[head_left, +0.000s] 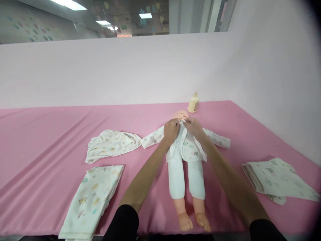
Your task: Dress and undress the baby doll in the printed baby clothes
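Note:
A baby doll (185, 217) lies on its back, feet toward me, its white cloth body and legs showing. It wears a white printed baby jacket (194, 152), open down the front, with both sleeves spread out sideways. At the neckline, my left hand (172, 130) pinches the jacket's left-hand edge. Just beside it, my right hand (194, 127) grips the other front edge near the collar. The fingertips of both hands nearly meet below the doll's chin, and they hide the exact spot being held.
A pink sheet (62, 134) covers the table against a white wall. Printed baby garments lie around the doll: a crumpled one (112, 144), a folded one (92, 197) at front left, and another folded one (278, 180) at right. A pump bottle (193, 103) stands behind the doll's head.

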Action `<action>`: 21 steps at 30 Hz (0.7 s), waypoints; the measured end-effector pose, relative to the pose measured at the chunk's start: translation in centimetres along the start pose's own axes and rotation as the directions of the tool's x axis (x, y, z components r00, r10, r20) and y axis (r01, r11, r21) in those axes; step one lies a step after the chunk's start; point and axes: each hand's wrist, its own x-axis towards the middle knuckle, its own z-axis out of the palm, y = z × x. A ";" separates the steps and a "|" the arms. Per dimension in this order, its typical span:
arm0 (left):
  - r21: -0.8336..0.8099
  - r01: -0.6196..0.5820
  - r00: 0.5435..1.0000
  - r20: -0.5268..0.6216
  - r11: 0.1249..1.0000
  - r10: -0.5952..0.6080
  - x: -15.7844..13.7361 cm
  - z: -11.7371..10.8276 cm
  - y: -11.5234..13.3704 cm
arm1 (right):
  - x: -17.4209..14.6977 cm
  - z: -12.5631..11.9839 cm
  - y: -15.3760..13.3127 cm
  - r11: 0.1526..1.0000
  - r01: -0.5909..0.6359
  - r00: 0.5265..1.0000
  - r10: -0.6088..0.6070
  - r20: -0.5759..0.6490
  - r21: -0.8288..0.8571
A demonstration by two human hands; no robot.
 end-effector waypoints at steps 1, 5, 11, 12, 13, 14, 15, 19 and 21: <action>0.000 0.002 1.000 -0.003 1.000 -0.002 0.0 0.0 -0.1 | 0.0 0.0 0.0 1.000 0.001 1.000 -0.001 0.000 0.001; -0.030 0.020 1.000 -0.006 0.999 -0.020 0.1 0.3 -0.3 | 0.0 0.1 0.2 1.000 -0.001 1.000 0.001 -0.006 -0.003; -0.040 -0.011 1.000 0.017 0.999 0.011 0.0 0.1 -0.2 | -0.1 0.1 0.2 1.000 0.014 1.000 -0.014 -0.011 -0.021; -0.036 -0.018 1.000 0.024 0.999 0.019 -0.1 0.0 -0.2 | -0.1 0.1 0.2 0.999 0.019 1.000 -0.019 -0.012 -0.025; -0.031 -0.023 0.999 0.031 0.999 0.024 -0.1 0.0 -0.1 | -0.1 0.1 0.3 0.999 0.022 1.000 -0.022 -0.014 -0.031; -0.026 -0.025 0.999 0.037 0.999 0.026 -0.1 0.0 0.0 | -0.1 0.1 0.3 0.999 0.024 1.000 -0.024 -0.014 -0.037; -0.021 -0.028 0.999 0.041 0.999 0.029 -0.1 0.0 0.0 | 0.0 0.1 0.3 0.999 0.025 1.000 -0.026 -0.013 -0.041; -0.001 -0.038 0.998 0.044 0.999 0.038 -0.2 0.2 0.0 | 0.1 0.3 0.3 0.996 0.053 0.999 -0.054 -0.007 -0.067; -0.007 -0.051 0.998 0.039 0.999 0.052 -0.3 0.2 0.0 | 0.1 0.4 0.2 0.990 0.084 0.996 -0.085 -0.006 -0.114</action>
